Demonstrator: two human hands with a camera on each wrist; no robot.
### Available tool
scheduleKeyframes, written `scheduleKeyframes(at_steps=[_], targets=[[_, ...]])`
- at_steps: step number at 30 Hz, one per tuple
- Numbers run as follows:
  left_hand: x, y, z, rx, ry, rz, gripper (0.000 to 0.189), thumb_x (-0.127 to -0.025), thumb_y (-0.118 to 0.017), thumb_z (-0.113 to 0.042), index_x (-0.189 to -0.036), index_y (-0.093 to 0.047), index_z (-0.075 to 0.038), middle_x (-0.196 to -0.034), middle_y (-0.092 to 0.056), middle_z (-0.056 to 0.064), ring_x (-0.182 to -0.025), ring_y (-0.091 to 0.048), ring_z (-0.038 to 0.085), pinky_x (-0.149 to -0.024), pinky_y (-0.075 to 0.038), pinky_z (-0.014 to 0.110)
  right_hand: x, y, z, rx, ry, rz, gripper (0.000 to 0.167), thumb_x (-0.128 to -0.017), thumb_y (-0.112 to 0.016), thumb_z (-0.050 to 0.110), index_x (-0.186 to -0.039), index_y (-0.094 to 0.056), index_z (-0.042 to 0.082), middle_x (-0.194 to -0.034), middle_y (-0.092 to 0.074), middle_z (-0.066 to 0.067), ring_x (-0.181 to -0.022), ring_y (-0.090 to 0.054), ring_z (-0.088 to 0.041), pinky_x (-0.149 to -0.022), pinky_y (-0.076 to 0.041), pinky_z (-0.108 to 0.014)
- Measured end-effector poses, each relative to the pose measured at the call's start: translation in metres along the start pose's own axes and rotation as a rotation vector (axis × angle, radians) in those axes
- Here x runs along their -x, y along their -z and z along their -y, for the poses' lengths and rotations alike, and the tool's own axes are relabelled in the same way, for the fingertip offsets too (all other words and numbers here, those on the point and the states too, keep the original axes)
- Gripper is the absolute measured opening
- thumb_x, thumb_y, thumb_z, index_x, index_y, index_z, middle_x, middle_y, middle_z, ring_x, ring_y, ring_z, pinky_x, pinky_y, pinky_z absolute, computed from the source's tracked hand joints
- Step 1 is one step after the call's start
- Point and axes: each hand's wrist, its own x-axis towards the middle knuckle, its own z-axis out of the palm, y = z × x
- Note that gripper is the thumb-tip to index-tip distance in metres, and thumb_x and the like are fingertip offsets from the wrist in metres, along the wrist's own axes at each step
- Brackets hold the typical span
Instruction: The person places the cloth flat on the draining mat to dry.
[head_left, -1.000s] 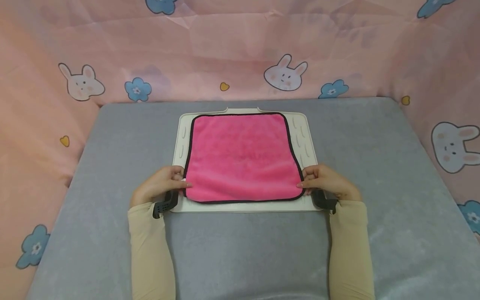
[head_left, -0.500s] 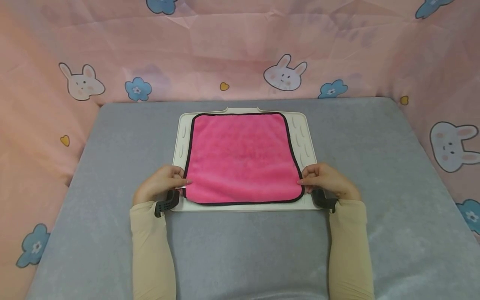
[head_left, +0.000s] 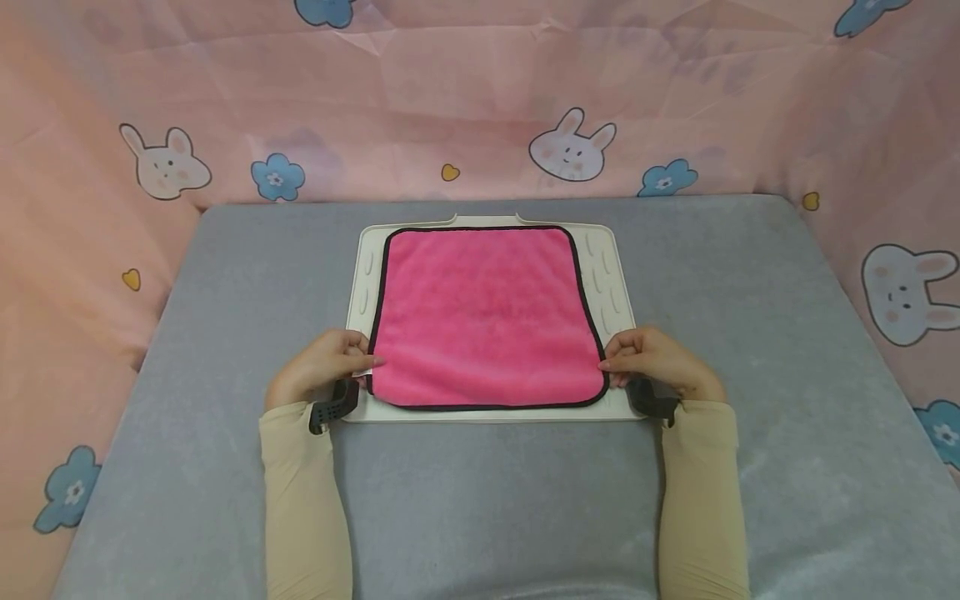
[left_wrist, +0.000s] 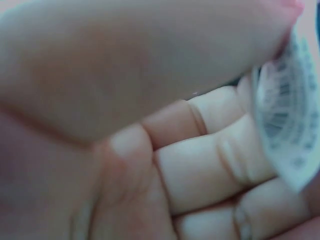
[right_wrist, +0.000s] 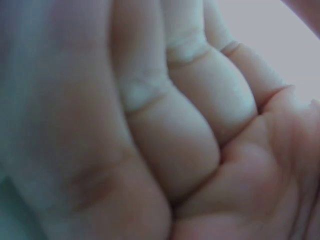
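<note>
A pink towel [head_left: 483, 308] with a black border lies spread over a cream-coloured plastic tray or board [head_left: 600, 275]. My left hand [head_left: 322, 367] pinches the towel's left edge near the front corner, thumb on top and fingers beneath. Beside those fingers a white printed tag [left_wrist: 290, 110] hangs in the left wrist view. At the opposite edge my right hand [head_left: 660, 362] pinches the towel the same way. The right wrist view shows only curled fingers [right_wrist: 175, 135] and palm; the towel is hidden there.
The board lies on a table with a grey cloth [head_left: 495, 500]. Behind and at both sides hangs a pink curtain [head_left: 480, 100] printed with rabbits, flowers and hearts. A black wrist mount [head_left: 335, 406] sits at the left wrist, another [head_left: 652, 400] at the right.
Both hands have shifted very slightly away from the body along the towel's sides, and its front edge has settled a little nearer the board's front rim. In the last half second almost nothing moved.
</note>
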Motion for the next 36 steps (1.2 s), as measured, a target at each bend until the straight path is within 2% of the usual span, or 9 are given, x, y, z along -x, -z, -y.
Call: scheduleKeyframes(at_steps=[6,10,13,18,21,25,27,31,36], targets=[[-0.001,-0.001,0.0,-0.066,-0.01,-0.019,0.017,-0.086,-0.062,-0.001,-0.075,-0.05,0.002,-0.056,-0.055,0.0,-0.054,-0.053,0.009,-0.057,-0.045,0.022,0.001,0.0,0.0,-0.006,-0.009,-0.004,0.018,-0.087,-0.064,0.004,-0.085,-0.057,-0.013,-0.07,-0.066,-0.013,-0.061,-0.061,-0.014,-0.061,-0.054,-0.03],[-0.001,-0.001,0.0,-0.05,0.008,-0.037,0.02,-0.088,-0.062,-0.004,-0.073,-0.05,0.001,-0.057,-0.05,-0.002,-0.057,-0.054,0.009,-0.06,-0.049,0.024,0.001,-0.001,0.002,0.006,-0.023,-0.023,0.021,-0.089,-0.063,0.007,-0.087,-0.059,-0.013,-0.07,-0.065,-0.012,-0.062,-0.062,-0.014,-0.062,-0.054,-0.031],[-0.002,-0.002,0.0,-0.076,0.001,-0.067,0.023,-0.089,-0.061,-0.008,-0.071,-0.05,0.0,-0.059,-0.047,-0.002,-0.061,-0.054,0.01,-0.063,-0.051,0.026,-0.001,-0.002,0.004,0.012,-0.041,-0.05,0.024,-0.091,-0.062,0.011,-0.09,-0.06,-0.012,-0.069,-0.064,-0.009,-0.061,-0.061,-0.014,-0.063,-0.054,-0.03],[-0.007,-0.004,0.001,-0.119,-0.008,-0.131,0.02,-0.093,-0.058,-0.013,-0.083,-0.056,0.005,-0.074,-0.061,0.003,-0.067,-0.059,0.009,-0.064,-0.054,0.028,-0.004,-0.004,0.008,0.003,-0.083,-0.121,0.027,-0.091,-0.063,0.016,-0.091,-0.061,-0.01,-0.067,-0.06,-0.006,-0.061,-0.058,-0.013,-0.062,-0.053,-0.029],[-0.011,-0.005,0.001,-0.157,-0.013,-0.185,0.021,-0.093,-0.059,-0.014,-0.09,-0.058,0.006,-0.082,-0.066,0.008,-0.07,-0.058,0.009,-0.066,-0.053,0.028,-0.007,-0.006,0.01,0.028,-0.075,-0.173,0.026,-0.09,-0.064,0.016,-0.091,-0.062,-0.01,-0.066,-0.058,-0.004,-0.061,-0.057,-0.012,-0.061,-0.052,-0.027],[-0.013,-0.007,0.0,-0.281,-0.029,-0.277,0.019,-0.09,-0.062,-0.014,-0.09,-0.058,0.006,-0.078,-0.067,0.01,-0.063,-0.053,0.009,-0.064,-0.045,0.027,-0.01,-0.009,0.012,0.06,-0.076,-0.238,0.023,-0.089,-0.064,0.012,-0.089,-0.063,-0.011,-0.064,-0.059,-0.002,-0.058,-0.057,-0.01,-0.059,-0.05,-0.025],[-0.013,-0.007,0.0,-0.311,-0.021,-0.307,0.019,-0.089,-0.063,-0.012,-0.09,-0.059,0.006,-0.076,-0.067,0.011,-0.058,-0.052,0.009,-0.061,-0.043,0.027,-0.01,-0.009,0.012,0.057,-0.095,-0.262,0.021,-0.088,-0.064,0.009,-0.087,-0.063,-0.012,-0.062,-0.059,-0.002,-0.056,-0.057,-0.009,-0.057,-0.05,-0.024],[-0.013,-0.006,0.0,-0.326,-0.007,-0.319,0.02,-0.088,-0.064,-0.012,-0.088,-0.059,0.007,-0.072,-0.066,0.009,-0.054,-0.051,0.007,-0.06,-0.044,0.027,-0.011,-0.009,0.012,0.037,-0.127,-0.271,0.018,-0.087,-0.064,0.005,-0.083,-0.064,-0.012,-0.06,-0.06,-0.002,-0.054,-0.057,-0.008,-0.055,-0.051,-0.023],[-0.009,-0.005,-0.001,-0.308,0.005,-0.271,0.022,-0.087,-0.066,-0.015,-0.088,-0.057,0.005,-0.064,-0.062,0.003,-0.055,-0.054,0.008,-0.063,-0.044,0.027,-0.011,-0.01,0.012,0.031,-0.135,-0.267,0.022,-0.088,-0.065,0.011,-0.082,-0.064,-0.01,-0.06,-0.06,-0.003,-0.055,-0.058,-0.009,-0.056,-0.051,-0.025]])
